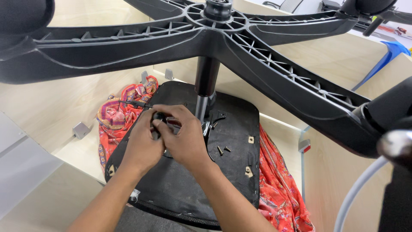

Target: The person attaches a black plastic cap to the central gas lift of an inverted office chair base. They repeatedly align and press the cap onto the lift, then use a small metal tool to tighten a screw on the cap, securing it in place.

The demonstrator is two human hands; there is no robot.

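Both hands meet over the black fabric-covered underside of an upturned office chair seat (214, 172). The left hand (143, 144) and the right hand (182, 137) are curled together around a small black part (159, 117) at the seat's middle — fingers closed on it from both sides, thumbs pressed close, so most of the part is hidden. A thin black tool shaft (137, 103) sticks out to the left from above the left hand; which hand holds it I cannot tell.

Just right of the grip rises the chair's black and silver gas column (204, 90), ending overhead in the black ribbed plastic five-armed base (266, 56). A few loose dark screws (223, 150) lie on the seat just right of the right hand. Beneath the seat, on both sides of the hands, spreads a red patterned cloth (279, 184) on the pale wooden surface (51, 107).
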